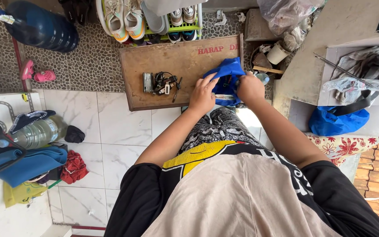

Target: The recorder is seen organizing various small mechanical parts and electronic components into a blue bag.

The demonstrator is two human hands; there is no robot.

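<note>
The blue pouch (226, 81) sits at the right end of the wooden board (172, 59), at about one o'clock from the person's lap, and both hands are on it. The left hand (203, 95) pinches its near left edge while the right hand (250, 87) grips the right side, so the cloth is spread between them, apparently to keep its mouth open; what lies inside I cannot tell. At nine o'clock from the pouch, the folding tool set (148, 82) and a bunch of keys (165, 83) lie close together, within easy reach on the board. At twelve o'clock a rack of shoes (150, 19) lines the far edge, and a big blue water jug (40, 26) lies at ten. At three o'clock a blue bag (336, 121) and boxes crowd the right side, leaving that elbow little room.
</note>
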